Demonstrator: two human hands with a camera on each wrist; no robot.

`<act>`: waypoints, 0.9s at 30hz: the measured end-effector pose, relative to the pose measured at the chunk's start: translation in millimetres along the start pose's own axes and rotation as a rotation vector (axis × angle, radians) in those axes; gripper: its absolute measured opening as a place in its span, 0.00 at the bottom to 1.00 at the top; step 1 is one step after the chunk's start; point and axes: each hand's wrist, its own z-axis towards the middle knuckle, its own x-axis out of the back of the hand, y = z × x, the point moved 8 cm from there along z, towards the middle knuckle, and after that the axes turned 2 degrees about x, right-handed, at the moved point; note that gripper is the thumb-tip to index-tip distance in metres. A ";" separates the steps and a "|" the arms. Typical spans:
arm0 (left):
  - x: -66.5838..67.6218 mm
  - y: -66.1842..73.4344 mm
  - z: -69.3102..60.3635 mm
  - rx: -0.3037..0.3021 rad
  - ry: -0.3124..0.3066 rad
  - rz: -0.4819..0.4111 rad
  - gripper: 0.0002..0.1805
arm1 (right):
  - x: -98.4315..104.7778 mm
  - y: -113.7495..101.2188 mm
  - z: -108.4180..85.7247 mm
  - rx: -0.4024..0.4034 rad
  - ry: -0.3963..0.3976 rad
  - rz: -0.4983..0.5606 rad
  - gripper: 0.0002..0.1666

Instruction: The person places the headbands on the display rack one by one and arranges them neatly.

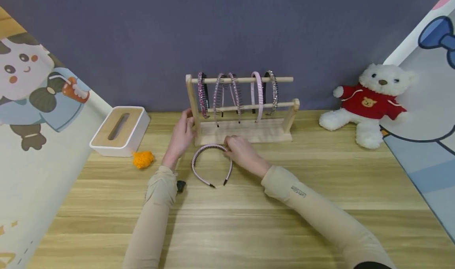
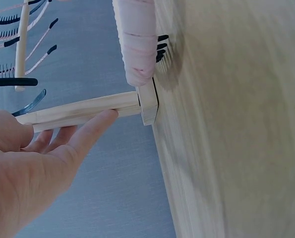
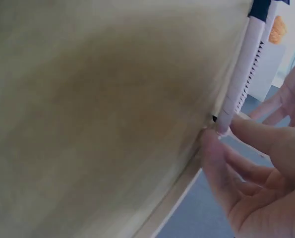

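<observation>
A pale pink headband (image 1: 193, 163) with dark comb teeth and black tips lies on the table in front of a wooden headband stand (image 1: 249, 130). My right hand (image 1: 244, 153) pinches the band at its right upper side. In the right wrist view, thumb and fingers (image 3: 256, 136) close about the pink headband (image 3: 242, 74). At the stand's left end, my left hand (image 1: 183, 134) holds the upright post (image 2: 83, 110), its index finger stretched along the wood. Several headbands hang across the two rails, among them a glittery pink one (image 1: 202, 97) and a plain pale pink one (image 1: 260, 97).
A white tissue box (image 1: 136, 136) with a wooden lid stands at the left, an orange crumpled item (image 1: 143, 159) near it. By my left sleeve lies a small black object (image 1: 181, 186). A white teddy bear (image 1: 369, 103) in red sits at the right. A dark wall rises behind.
</observation>
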 end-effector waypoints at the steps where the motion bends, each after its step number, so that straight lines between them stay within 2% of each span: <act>1: 0.0 -0.1 -0.1 0.001 -0.002 -0.001 0.25 | -0.6 -0.1 0.0 0.001 0.001 0.000 0.10; 12: 1.4 -3.5 -0.6 0.015 -0.015 -0.016 0.26 | 2.3 -0.4 0.6 -0.033 -0.028 0.056 0.07; 23: 2.0 -4.4 0.2 0.017 -0.017 -0.019 0.26 | 23.8 -1.6 -7.4 -0.046 -0.014 0.118 0.07; 27: 1.2 -3.2 1.9 -0.001 -0.007 0.015 0.26 | 34.0 2.3 -12.8 -0.037 0.007 0.134 0.07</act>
